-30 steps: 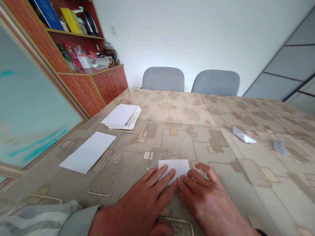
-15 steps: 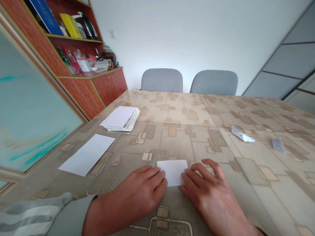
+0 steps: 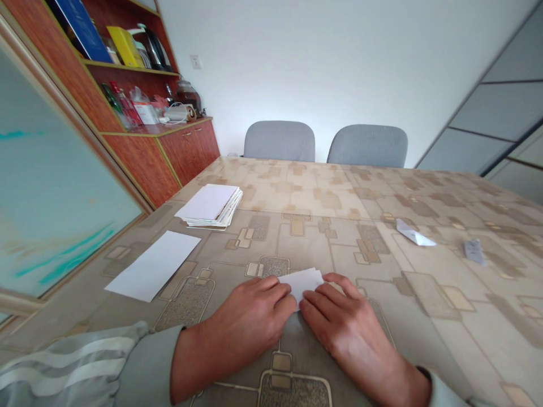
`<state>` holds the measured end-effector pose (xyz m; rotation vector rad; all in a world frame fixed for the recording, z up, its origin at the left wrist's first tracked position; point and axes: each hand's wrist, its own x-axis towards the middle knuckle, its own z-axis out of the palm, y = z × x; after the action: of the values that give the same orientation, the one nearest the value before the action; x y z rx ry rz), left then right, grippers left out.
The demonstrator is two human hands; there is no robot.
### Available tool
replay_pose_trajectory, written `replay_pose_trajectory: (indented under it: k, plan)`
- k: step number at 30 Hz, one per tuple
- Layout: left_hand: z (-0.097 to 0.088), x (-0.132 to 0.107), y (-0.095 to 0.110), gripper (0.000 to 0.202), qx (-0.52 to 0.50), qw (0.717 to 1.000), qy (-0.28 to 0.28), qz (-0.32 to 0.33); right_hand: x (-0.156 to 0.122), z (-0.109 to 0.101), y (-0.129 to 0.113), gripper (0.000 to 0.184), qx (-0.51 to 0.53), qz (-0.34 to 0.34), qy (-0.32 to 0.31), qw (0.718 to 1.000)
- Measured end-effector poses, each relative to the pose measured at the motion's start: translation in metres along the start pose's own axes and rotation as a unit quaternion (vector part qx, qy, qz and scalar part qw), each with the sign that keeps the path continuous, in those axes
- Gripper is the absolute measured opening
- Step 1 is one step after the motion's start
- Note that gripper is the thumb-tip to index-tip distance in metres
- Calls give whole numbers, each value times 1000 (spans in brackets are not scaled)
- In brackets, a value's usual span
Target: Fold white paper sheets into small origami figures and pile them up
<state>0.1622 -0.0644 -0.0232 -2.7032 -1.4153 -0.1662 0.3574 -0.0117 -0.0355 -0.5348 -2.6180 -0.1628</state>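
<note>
A small folded white paper (image 3: pixel 304 279) lies on the patterned table (image 3: pixel 322 237) just in front of me. My left hand (image 3: pixel 250 319) rests on its left edge with fingers curled and pressed onto the sheet. From the right, my right hand (image 3: pixel 339 316) meets it, fingertips pinching the paper's near corner. Both hands touch each other over the sheet and hide its near half.
A flat white sheet (image 3: pixel 153 264) lies to the left, and a stack of paper (image 3: pixel 211 204) sits behind it. A folded white piece (image 3: pixel 412 233) and a small grey item (image 3: pixel 473 250) lie at the right. Two grey chairs (image 3: pixel 324 142) stand behind the table. A wooden cabinet (image 3: pixel 161 141) is at left.
Both hands have closed in over the small paper, covering more of it. The paper now looks smaller and its far edge is tilted.
</note>
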Motion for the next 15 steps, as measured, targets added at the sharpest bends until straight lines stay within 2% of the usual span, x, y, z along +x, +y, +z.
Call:
replay_pose_trajectory:
  k: [3,7,15]
  plan:
    - [9,-1,-3,6,3,999,32,19,0,0,-1,14,7,25,-27,999]
    - [16,-7,2,14,-21,997,60,41,-2,1,-4,18,21,22,-31,999]
    - [12,-23,15,8,28,994,93,56,-7,7,-5,15,0,-6,-55,998]
